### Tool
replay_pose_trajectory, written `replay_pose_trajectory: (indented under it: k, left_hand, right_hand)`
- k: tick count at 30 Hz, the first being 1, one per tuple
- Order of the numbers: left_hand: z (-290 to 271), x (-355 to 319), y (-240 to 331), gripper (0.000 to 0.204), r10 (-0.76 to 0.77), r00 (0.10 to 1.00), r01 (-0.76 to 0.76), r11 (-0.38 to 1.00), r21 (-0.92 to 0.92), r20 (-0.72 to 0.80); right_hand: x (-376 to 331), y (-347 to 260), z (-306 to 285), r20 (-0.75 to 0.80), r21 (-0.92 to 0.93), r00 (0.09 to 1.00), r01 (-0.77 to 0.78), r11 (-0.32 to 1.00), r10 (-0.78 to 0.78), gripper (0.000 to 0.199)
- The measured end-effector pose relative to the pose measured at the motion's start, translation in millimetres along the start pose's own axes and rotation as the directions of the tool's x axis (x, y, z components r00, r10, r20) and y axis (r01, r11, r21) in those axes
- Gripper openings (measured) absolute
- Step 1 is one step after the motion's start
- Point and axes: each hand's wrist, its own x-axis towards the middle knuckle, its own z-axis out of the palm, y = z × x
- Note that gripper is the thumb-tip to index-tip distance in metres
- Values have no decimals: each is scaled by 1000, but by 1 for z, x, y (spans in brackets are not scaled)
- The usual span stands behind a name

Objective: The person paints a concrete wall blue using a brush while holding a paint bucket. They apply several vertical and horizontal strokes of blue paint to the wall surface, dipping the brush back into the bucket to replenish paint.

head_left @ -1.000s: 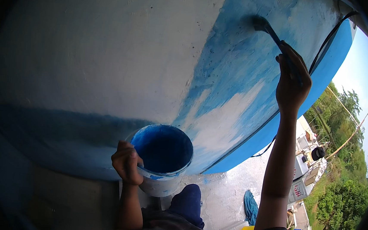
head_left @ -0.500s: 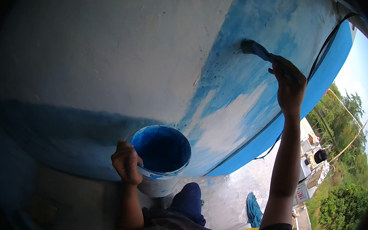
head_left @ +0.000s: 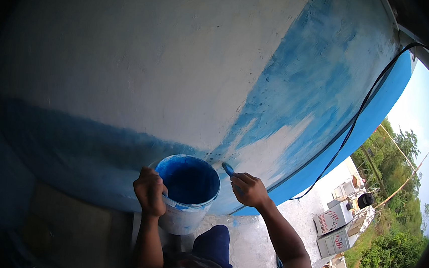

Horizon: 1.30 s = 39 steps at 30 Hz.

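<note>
My left hand [head_left: 150, 192] is closed on the left rim of a white bucket [head_left: 181, 221], whose inside is coated in deep blue paint. In my right hand [head_left: 250, 190] is a paintbrush [head_left: 228, 169] with a blue handle, held just right of the bucket's rim and close to the painted surface. Its bristle end is small and hard to make out. Before me rises a large curved white surface [head_left: 179, 71], like a hull. A streaky light-blue patch [head_left: 304, 75] covers its right part, with a bare white area [head_left: 268, 151] below.
A dark blue band [head_left: 73, 133] runs along the surface's lower left. Down the bright blue edge [head_left: 302, 171] at right hangs a black cable [head_left: 362, 108]. Beyond on the pale floor stand white boxes [head_left: 336, 217]. My knee [head_left: 214, 247] is just below the bucket.
My right hand has brought the paintbrush down and left from the upper blue patch to beside the bucket. My left hand keeps its hold on the rim. The view has shifted slightly.
</note>
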Motion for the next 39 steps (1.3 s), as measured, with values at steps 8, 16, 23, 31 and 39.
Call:
replay_pose_trajectory:
  k: [8,16,23,31,39]
  left_hand:
    - [-5,8,5,44,-36,998,35,999,9,50]
    - [-2,8,0,43,-33,998,35,998,-51,56]
    - [-5,14,1,43,-6,993,13,999,-50,120]
    - [-11,10,-1,42,-24,993,22,1000,19,113]
    - [-12,6,-4,43,-24,988,19,999,34,151]
  right_hand:
    - [100,21,-142,-687,-224,725,-148,963,-49,17]
    - [63,-16,-18,-429,-209,902,-152,966,49,25]
    - [24,-26,7,96,115,977,-202,973,191,19]
    - [105,-13,-126,-524,-91,839,-230,969,150,11]
    - [46,-37,3,-370,-104,896,-301,948,244,19]
